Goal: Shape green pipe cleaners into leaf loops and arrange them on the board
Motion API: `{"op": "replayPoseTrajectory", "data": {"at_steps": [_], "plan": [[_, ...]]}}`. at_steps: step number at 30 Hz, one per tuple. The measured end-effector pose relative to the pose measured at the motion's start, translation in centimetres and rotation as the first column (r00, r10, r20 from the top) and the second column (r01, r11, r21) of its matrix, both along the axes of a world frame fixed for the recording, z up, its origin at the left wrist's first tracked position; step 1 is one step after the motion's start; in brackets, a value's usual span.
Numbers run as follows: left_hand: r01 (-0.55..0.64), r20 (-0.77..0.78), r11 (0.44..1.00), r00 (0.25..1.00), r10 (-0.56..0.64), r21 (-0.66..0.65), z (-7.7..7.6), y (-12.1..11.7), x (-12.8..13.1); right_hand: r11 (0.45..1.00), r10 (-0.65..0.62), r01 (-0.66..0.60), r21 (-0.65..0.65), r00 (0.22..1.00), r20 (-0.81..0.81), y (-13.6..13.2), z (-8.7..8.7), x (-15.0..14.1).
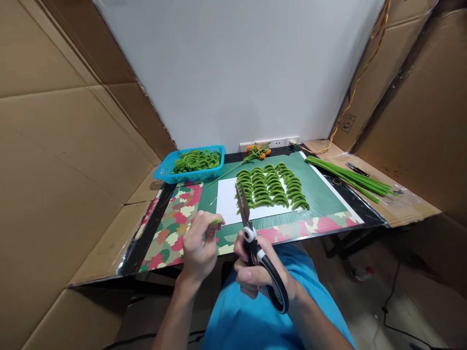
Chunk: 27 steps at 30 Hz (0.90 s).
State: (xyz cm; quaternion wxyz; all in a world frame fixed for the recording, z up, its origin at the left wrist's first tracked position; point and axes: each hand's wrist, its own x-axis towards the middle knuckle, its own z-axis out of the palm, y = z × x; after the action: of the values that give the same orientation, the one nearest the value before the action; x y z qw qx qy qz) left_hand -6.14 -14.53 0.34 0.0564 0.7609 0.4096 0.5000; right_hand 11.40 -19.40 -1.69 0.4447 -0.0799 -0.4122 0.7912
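My right hand is wrapped round the handles of a pair of black-and-white scissors, whose blades point up and away, slightly apart. My left hand pinches a short green fuzzy piece, which looks like pipe cleaner, between thumb and forefinger. It is left of the scissors and apart from them. Beyond both hands, curved green fuzzy pieces lie in several neat columns on a white sheet and the green mat beside it. The scissor blades hide part of the leftmost column.
A blue basket of green curled pieces stands at the back left. Orange-and-green fuzzy flowers lie near the wall sockets. At right are long green stems and small black snips. Cardboard walls flank the table.
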Motion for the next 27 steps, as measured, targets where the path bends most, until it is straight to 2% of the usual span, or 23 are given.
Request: {"op": "replayPoseTrajectory", "data": {"at_steps": [2, 3, 5, 6, 8, 11, 15, 20, 23, 27], "plan": [[-0.022, 0.034, 0.998, 0.999, 0.024, -0.054, -0.2, -0.2, -0.4, 0.984, -0.177, 0.172, 0.049, 0.972, 0.154, 0.2, 0.2, 0.7], [-0.025, 0.057, 0.997, 0.998, 0.029, -0.074, -0.2, -0.3, -0.5, 0.956, -0.293, 0.275, 0.105, 0.92, 0.261, 0.4, 0.4, 1.1], [-0.024, 0.111, 0.994, 0.993, 0.036, -0.104, -0.3, -0.5, -0.8, 0.86, -0.51, 0.421, 0.287, 0.715, 0.479, 0.9, 0.8, 1.9], [-0.025, 0.139, 0.993, 0.989, 0.041, -0.114, -0.3, -0.6, -1.0, 0.812, -0.583, 0.434, 0.389, 0.587, 0.562, 1.2, 0.9, 2.3], [-0.033, 0.182, 0.991, 0.982, 0.056, -0.13, -0.1, -0.9, -1.2, 0.763, -0.646, 0.343, 0.547, 0.386, 0.659, 2.0, 1.1, 3.1], [-0.037, 0.259, 0.988, 0.963, 0.076, -0.153, 0.3, -1.4, -1.4, 0.745, -0.665, 0.161, 0.647, 0.241, 0.706, 3.1, 1.1, 3.8], [-0.001, 0.387, 0.979, 0.918, 0.081, -0.202, 1.0, -2.0, -1.3, 0.731, -0.674, -0.002, 0.682, 0.154, 0.723, 4.3, 1.0, 3.8], [0.011, 0.501, 0.978, 0.86, 0.096, -0.207, 1.6, -2.6, -1.1, 0.687, -0.674, -0.213, 0.695, 0.171, 0.719, 5.5, 1.1, 2.7], [0.009, 0.531, 0.977, 0.84, 0.107, -0.211, 1.8, -2.7, -1.0, 0.634, -0.687, -0.326, 0.701, 0.178, 0.704, 6.2, 1.3, 1.8], [0.015, 0.582, 0.977, 0.805, 0.115, -0.214, 2.0, -2.8, -0.9, 0.53, -0.721, -0.479, 0.7, 0.18, 0.669, 7.1, 2.1, 0.5]]}}
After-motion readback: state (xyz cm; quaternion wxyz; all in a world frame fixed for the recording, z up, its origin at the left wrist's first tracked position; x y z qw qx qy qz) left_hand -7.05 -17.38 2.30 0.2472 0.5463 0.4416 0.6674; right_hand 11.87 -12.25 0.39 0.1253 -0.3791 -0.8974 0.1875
